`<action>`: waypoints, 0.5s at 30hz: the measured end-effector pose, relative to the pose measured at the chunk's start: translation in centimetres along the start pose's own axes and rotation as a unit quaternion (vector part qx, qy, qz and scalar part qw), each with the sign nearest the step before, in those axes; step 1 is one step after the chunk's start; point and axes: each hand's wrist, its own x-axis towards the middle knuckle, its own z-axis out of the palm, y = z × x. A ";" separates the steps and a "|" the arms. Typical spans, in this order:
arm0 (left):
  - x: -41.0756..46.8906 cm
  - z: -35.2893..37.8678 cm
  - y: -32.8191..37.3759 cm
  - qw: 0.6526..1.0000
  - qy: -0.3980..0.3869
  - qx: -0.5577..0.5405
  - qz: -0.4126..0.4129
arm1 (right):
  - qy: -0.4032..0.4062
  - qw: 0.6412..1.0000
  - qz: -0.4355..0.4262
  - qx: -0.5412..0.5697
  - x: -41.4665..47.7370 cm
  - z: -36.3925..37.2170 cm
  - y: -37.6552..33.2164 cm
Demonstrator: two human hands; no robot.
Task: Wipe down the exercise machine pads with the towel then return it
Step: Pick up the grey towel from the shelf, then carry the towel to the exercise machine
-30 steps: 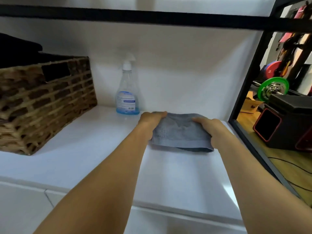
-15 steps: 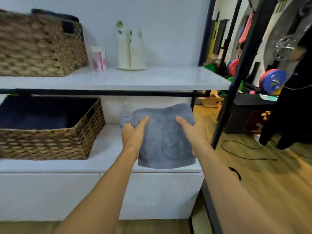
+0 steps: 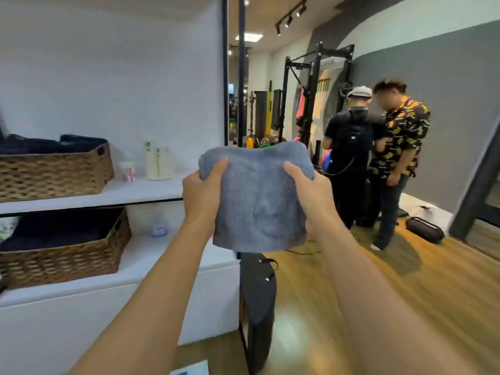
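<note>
A folded grey towel (image 3: 257, 201) hangs in the air in front of me, clear of the shelf. My left hand (image 3: 203, 189) grips its upper left edge with the thumb on the front. My right hand (image 3: 308, 190) grips the upper right edge the same way. A black power rack (image 3: 311, 85) stands at the back of the room; no machine pads are clearly visible.
White shelves (image 3: 146, 190) on the left hold two wicker baskets (image 3: 54, 171), a cup, and a spray bottle (image 3: 159, 226) below. Two people (image 3: 378, 147) stand on the wooden floor to the right. A black bag (image 3: 424, 230) lies by the grey wall. A black post (image 3: 257, 307) stands below the towel.
Both hands lifted the towel off the lower shelf and raised it. My view turned right, from the shelves toward the gym floor and the two people.
</note>
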 end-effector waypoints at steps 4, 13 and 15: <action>-11.5 6.8 2.3 0.996 -0.087 -0.021 -0.014 | 0.064 0.998 -0.003 -0.026 -6.7 -13.0 -4.4; -27.3 25.4 -0.9 0.949 -0.287 -0.079 -0.099 | 0.246 0.967 -0.013 -0.071 -12.5 -36.8 -5.9; -29.4 30.2 -2.2 0.936 -0.322 -0.087 -0.116 | 0.281 0.956 -0.013 -0.087 -11.9 -41.4 -5.9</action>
